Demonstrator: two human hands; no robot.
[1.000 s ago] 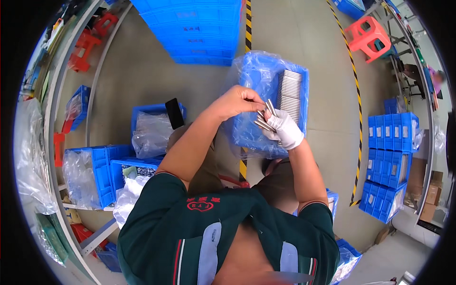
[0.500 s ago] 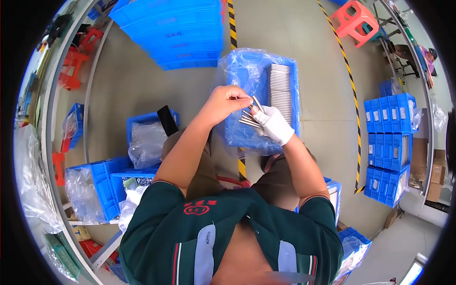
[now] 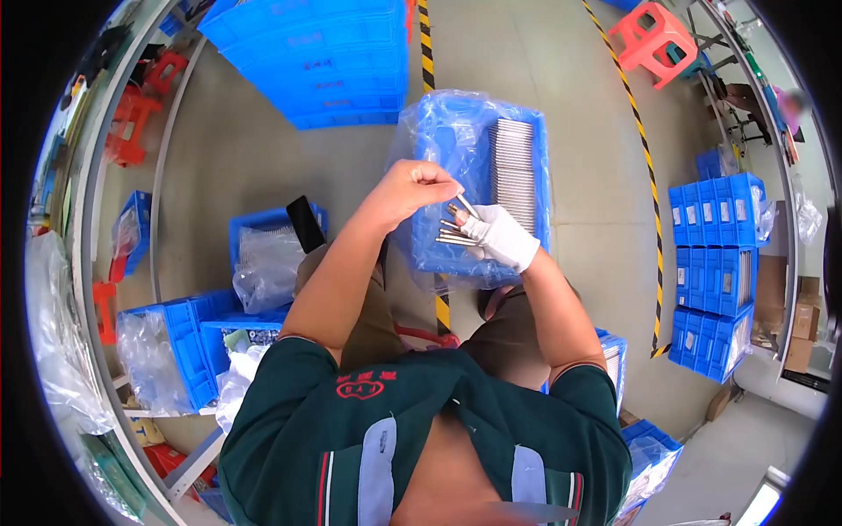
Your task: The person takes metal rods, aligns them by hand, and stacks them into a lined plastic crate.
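Note:
Over a blue bin [image 3: 545,180] lined with clear plastic, both my hands work close together. My bare left hand [image 3: 402,195] is closed, thumb and forefinger pinching the upper end of a thin metal rod [image 3: 468,205]. The rod's lower end reaches the fingers of my right hand [image 3: 507,240], which wears a white glove with some fingertips bare. That hand is closed round several more metal rods [image 3: 453,237], their ends fanning out to the left. Inside the bin's right half, many similar rods [image 3: 514,162] lie stacked in a neat column.
Stacked blue crates [image 3: 324,66] stand at the far left, and more crates [image 3: 715,210] at the right. Beside my left knee, a dark phone-like slab [image 3: 305,224] rests by a plastic-covered bin [image 3: 263,263]. Striped floor tape [image 3: 645,131] runs past a red stool [image 3: 656,39].
The pinched rod has come down and left, its top now at my left fingertips. My right hand has lowered slightly away from the left.

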